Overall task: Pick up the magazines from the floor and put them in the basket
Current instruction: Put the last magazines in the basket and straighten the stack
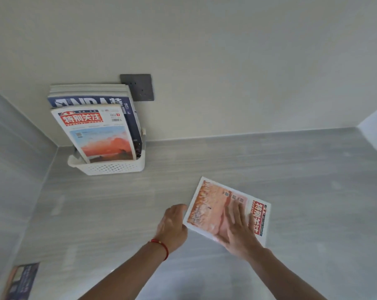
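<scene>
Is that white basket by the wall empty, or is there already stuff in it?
Not empty. The basket already holds several magazines standing on end, leaning back toward the wall.

The basket (109, 167) stands on the floor (291, 180) against the wall (226, 61) at about ten o'clock, magazines (96, 126) upright in it — an outlet (140, 87) just behind. Another magazine (213, 208) lies at centre on the floor; a third (21, 280) lies at seven o'clock.

magazine (213, 204): glossy paper | basket (114, 167): white perforated plastic | floor (269, 169): smooth grey tile
</scene>
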`<state>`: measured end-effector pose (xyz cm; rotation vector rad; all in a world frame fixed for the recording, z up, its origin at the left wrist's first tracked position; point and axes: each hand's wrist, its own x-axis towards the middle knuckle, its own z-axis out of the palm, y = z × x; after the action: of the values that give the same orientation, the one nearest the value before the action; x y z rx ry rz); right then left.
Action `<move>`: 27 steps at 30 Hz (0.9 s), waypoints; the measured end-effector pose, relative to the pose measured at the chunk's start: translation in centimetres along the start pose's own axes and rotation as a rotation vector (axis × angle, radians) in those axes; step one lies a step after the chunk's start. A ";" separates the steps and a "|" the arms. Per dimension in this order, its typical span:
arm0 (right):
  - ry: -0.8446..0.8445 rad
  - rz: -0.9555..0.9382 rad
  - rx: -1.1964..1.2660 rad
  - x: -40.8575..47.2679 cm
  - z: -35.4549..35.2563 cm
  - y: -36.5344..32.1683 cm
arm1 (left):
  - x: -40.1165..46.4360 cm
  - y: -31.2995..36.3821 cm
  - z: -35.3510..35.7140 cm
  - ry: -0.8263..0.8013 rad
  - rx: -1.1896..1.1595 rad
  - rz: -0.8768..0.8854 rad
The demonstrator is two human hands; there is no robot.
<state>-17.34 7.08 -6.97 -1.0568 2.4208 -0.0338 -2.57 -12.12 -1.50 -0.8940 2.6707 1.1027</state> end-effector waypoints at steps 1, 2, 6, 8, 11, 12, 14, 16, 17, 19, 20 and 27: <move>-0.023 -0.094 -0.038 0.0 -0.2 0.4 | 0.4 0.6 0.4 -0.004 0.028 0.012; -0.054 -0.199 -0.080 0.1 -0.5 0.7 | 0.8 1.0 0.8 -0.005 0.063 0.024; -0.170 -0.500 -0.242 1.2 -2.4 0.8 | 1.8 1.5 2.2 -0.045 0.229 -0.020; -0.196 -0.471 -0.258 1.5 -3.1 -0.1 | 1.8 1.3 2.8 -0.049 0.230 -0.115; -0.154 -0.261 -0.241 1.0 -3.1 -1.1 | 1.4 1.3 3.7 -0.010 0.238 -0.218; -0.148 -0.158 -0.211 0.6 -3.0 -1.2 | 1.4 1.4 3.9 0.005 0.250 -0.234; -0.145 0.024 -0.147 -0.1 -2.7 -0.8 | 1.3 1.8 4.1 0.040 0.286 -0.242; -0.144 0.091 -0.095 -0.9 -2.1 -0.1 | 1.5 2.3 3.8 0.074 0.340 -0.262; -0.149 0.074 -0.071 -1.3 -1.7 0.4 | 1.7 2.4 3.5 0.084 0.357 -0.283; -0.145 -0.004 -0.053 -1.8 -1.2 1.4 | 2.2 2.2 2.9 0.067 0.311 -0.306; -0.146 -0.038 -0.055 -2.0 -1.1 2.0 | 2.5 2.0 2.6 0.032 0.225 -0.292; 0.132 -0.116 0.355 -2.4 -2.0 2.0 | 1.2 -0.2 0.6 0.009 -0.413 -0.233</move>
<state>-18.24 9.76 -4.62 -1.0519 2.3453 -0.5668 -3.49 -12.38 -2.45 -1.2363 2.3009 1.6173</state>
